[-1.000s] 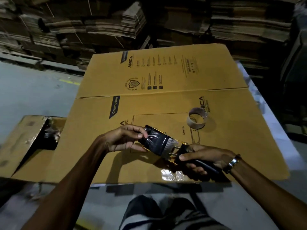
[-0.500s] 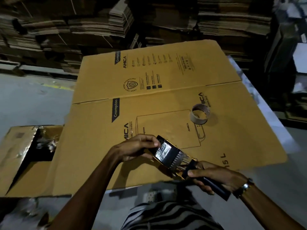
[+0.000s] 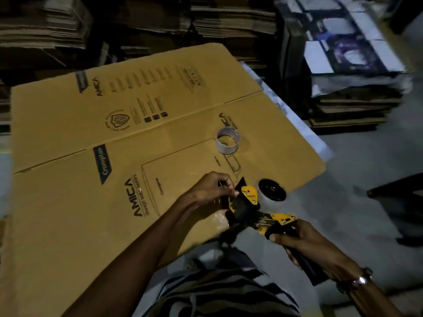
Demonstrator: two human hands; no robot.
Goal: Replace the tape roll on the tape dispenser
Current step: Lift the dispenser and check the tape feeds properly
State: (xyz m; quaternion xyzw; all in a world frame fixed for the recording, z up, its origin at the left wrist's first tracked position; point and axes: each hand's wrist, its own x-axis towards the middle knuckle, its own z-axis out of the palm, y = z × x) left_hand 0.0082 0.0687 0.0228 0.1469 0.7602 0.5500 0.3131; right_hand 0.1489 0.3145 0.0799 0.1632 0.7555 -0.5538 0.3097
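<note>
A yellow and black tape dispenser [image 3: 254, 207] is held over the near right corner of a flattened cardboard box [image 3: 91, 179]. A roll of clear tape [image 3: 271, 195] sits on the dispenser's hub, its open core facing up. My right hand [image 3: 304, 243] grips the dispenser's black handle. My left hand [image 3: 210, 191] pinches the front end of the dispenser by the black flap. A nearly bare cardboard tape core [image 3: 227, 143] stands on the cardboard beyond the hands.
Stacks of flattened cartons [image 3: 229, 19] fill the dark background and the right side [image 3: 350, 106]. The grey floor [image 3: 357, 175] lies right of the cardboard. A dark piece of furniture [image 3: 398, 202] stands at the far right. My striped clothing [image 3: 217, 291] shows at the bottom.
The view has swung right and closer. The dispenser has turned so the tape roll's open side now faces up, and both hands have shifted right toward the cardboard's corner.
</note>
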